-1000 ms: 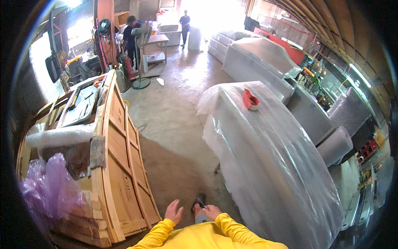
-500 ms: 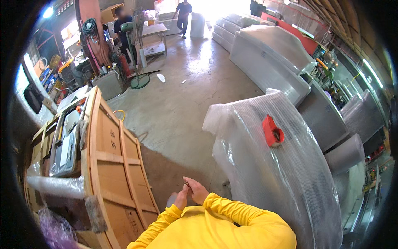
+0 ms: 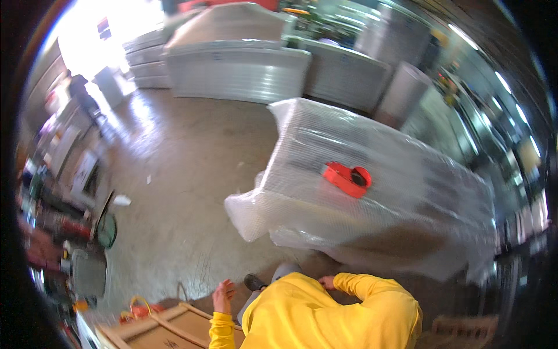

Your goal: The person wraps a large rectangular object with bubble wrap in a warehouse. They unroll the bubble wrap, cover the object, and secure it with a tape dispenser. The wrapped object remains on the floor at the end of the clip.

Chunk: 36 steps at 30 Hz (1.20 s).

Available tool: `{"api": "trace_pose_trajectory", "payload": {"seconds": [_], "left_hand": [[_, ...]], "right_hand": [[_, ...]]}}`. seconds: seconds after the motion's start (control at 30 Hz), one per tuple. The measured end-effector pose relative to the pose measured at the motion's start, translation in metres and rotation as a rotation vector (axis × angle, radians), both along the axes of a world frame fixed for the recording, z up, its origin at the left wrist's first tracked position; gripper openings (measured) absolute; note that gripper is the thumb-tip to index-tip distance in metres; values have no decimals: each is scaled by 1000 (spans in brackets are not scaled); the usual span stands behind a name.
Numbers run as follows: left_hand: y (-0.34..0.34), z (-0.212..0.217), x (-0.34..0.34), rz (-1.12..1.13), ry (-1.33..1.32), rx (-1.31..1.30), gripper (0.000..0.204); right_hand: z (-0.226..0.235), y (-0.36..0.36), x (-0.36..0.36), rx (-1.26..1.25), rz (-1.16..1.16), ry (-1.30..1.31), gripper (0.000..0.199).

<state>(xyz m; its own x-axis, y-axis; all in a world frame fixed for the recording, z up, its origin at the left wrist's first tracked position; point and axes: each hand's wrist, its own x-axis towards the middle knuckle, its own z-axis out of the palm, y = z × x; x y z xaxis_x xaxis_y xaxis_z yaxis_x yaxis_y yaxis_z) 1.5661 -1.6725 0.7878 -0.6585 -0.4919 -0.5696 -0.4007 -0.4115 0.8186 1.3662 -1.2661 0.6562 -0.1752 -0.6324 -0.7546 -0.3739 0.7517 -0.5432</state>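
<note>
My left hand [image 3: 222, 297] hangs away from my body above the wooden frame, its fingers loosely bent and somewhat apart, with nothing visible in them. Close against my hip, my right hand [image 3: 328, 282] shows only its back, and its fingers are hidden. Before me stands a large, long piece covered in clear bubble wrap [image 3: 302, 192], whose loose wrap bunches at the left end. On its top lies a red tape dispenser [image 3: 347, 179]. Neither hand touches the wrapped piece or the dispenser.
A wooden-framed crate [image 3: 174, 326] stands at lower left, close to my left arm. Large wrapped panels [image 3: 238, 72] and an upright wrap roll [image 3: 404, 93] stand at the back. A person [image 3: 84, 96] is at far left. A white scrap [image 3: 122, 200] lies on the concrete floor [image 3: 186, 174].
My view has swung right, toward the wrapped piece. My hands, which were together in front of me, have parted: the left is out to the side, the right at my hip.
</note>
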Motion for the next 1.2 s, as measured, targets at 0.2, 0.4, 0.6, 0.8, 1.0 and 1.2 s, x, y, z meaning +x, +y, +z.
{"api": "trace_pose_trajectory", "payload": {"seconds": [0.2, 0.4, 0.6, 0.8, 1.0, 1.2], "left_hand": [[-120, -10, -70, -257, -75, -70, 51], [-134, 8, -173, -320, -21, -128, 45], [-103, 23, -220, -575, -60, -44, 43], [-112, 17, -259, -815, -46, -78, 41], [-138, 16, -313, -1005, -54, -141, 45], [-175, 31, -342, -1142, 92, -196, 42]], "right_hand": [[21, -88, 10, -460, -545, -27, 39], [-12, -129, -15, -46, -855, -319, 38], [-30, -94, 24, -78, -1557, -841, 36], [2, -100, 68, -235, -1107, -337, 34], [-48, -182, 41, -328, -1224, -27, 39], [-69, -229, 70, -286, -1421, 293, 43]]}}
